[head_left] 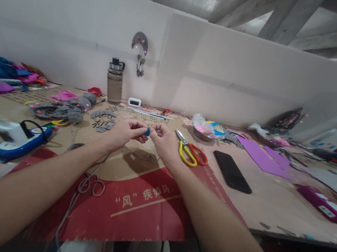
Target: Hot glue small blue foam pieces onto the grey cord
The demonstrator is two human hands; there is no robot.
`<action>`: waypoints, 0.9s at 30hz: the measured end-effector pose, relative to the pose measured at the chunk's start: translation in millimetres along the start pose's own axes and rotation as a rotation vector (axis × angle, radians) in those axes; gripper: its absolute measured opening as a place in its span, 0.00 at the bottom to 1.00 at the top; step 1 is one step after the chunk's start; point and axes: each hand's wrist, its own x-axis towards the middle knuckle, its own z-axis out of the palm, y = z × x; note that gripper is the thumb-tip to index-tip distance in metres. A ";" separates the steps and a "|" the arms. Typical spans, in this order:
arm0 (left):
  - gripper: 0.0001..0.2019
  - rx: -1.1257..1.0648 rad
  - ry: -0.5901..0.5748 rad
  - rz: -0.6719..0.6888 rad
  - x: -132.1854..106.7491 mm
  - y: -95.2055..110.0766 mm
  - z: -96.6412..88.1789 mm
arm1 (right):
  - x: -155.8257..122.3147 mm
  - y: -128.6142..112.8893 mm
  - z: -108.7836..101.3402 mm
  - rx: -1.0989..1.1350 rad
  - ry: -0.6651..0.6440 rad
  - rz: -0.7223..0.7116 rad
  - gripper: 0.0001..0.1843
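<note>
My left hand (pixel 127 134) and my right hand (pixel 163 140) meet above the cardboard sheet, fingertips pinched together. Between them sits a small dark blue piece (pixel 147 131), mostly covered by the fingers, so its kind is unclear. Both hands appear to grip it. A grey cord (pixel 81 189) loops down over the red part of the sheet, below my left forearm. Just right of my right hand lie scissors (pixel 190 150) with one yellow and one red handle, blades partly apart. Grey felt cutouts (pixel 105 115) lie to the left of my left hand.
A water bottle (pixel 114 81) and a small digital clock (pixel 134 102) stand by the wall. A black phone (pixel 232 171), purple sheets (pixel 263 157) and a metal bowl (pixel 205 134) are on the right. A blue power strip (pixel 23 143) lies left. A grey crescent ornament (pixel 140 43) hangs on the wall.
</note>
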 end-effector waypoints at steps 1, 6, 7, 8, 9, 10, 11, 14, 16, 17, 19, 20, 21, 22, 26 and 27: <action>0.11 -0.002 0.002 0.003 -0.3 0.6 0.4 | -0.1 -0.3 -0.3 -0.008 0.004 0.000 0.08; 0.11 -0.054 -0.008 -0.012 -0.7 1.4 1.2 | -0.2 -2.0 -1.3 0.001 0.010 -0.011 0.08; 0.11 -0.063 -0.005 -0.018 -0.5 1.0 1.1 | -0.2 -2.2 -1.2 0.002 0.011 -0.011 0.08; 0.11 -0.066 -0.001 -0.022 -0.3 0.7 1.0 | -0.2 -2.3 -1.2 0.001 0.009 -0.010 0.08; 0.11 -0.064 0.002 -0.023 -0.1 0.3 0.9 | -0.3 -2.3 -1.1 -0.003 0.007 -0.010 0.08; 0.11 -0.059 0.005 -0.019 0.0 -0.1 0.8 | -0.4 -2.3 -1.1 -0.011 0.004 -0.009 0.08; 0.10 -0.053 0.006 -0.015 0.1 -0.5 0.7 | -0.5 -2.2 -1.1 -0.021 0.002 -0.012 0.08; 0.10 -0.040 0.003 -0.004 -0.1 -1.2 0.6 | -1.0 -1.5 -1.7 -0.053 -0.012 -0.033 0.08; 0.10 -0.033 0.007 -0.005 -0.6 -0.9 0.5 | -1.4 -1.1 -2.5 -0.067 -0.017 -0.056 0.08; 0.10 -0.024 0.012 -0.006 -0.9 -0.4 0.6 | -1.7 -1.2 -2.9 -0.078 -0.019 -0.066 0.09; 0.10 0.012 0.026 -0.004 -1.7 1.2 0.7 | -2.5 -1.7 -3.9 -0.108 -0.016 -0.081 0.10; 0.10 0.036 0.033 -0.005 -2.1 2.4 1.0 | -3.1 -2.1 -4.3 -0.130 -0.013 -0.088 0.11; 0.11 0.056 0.040 -0.006 -2.7 3.7 1.3 | -3.7 -2.7 -4.8 -0.158 -0.011 -0.095 0.11; 0.11 0.072 0.044 -0.008 -3.3 5.1 1.8 | -4.4 -3.2 -5.3 -0.186 -0.009 -0.104 0.11; 0.12 0.122 0.051 -0.003 -5.8 9.8 4.1 | -6.2 -4.4 -6.9 -0.291 -0.006 -0.148 0.12; 0.12 0.142 0.053 0.007 -6.2 10.3 4.4 | -6.3 -4.4 -7.1 -0.312 -0.006 -0.155 0.12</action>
